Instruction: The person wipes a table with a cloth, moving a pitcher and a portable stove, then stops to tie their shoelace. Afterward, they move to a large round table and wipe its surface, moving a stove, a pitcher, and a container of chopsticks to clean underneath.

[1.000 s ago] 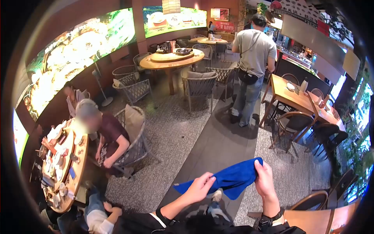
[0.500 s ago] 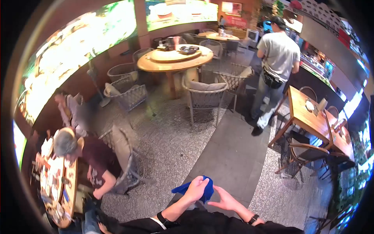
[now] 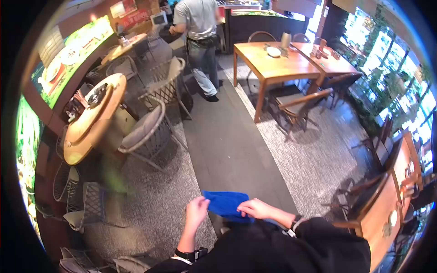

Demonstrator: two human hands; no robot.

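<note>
A blue cloth (image 3: 225, 203) is stretched between my two hands at the bottom middle of the head view, above the dark floor strip. My left hand (image 3: 197, 212) pinches its left corner. The fingers of my right hand (image 3: 255, 209) are closed on its right edge. The cloth looks partly spread and hangs a little between the hands. A dark band circles each of my wrists.
A person in a grey shirt (image 3: 196, 20) stands ahead on the dark strip (image 3: 227, 132). On the left are a round table (image 3: 75, 152) and woven chairs (image 3: 148, 125). Wooden tables (image 3: 250, 57) stand ahead right and at lower right (image 3: 380, 227).
The view has swung right, and the seated person has left it. My right hand, open before, has taken hold of the cloth. The bunched cloth is now spread wider.
</note>
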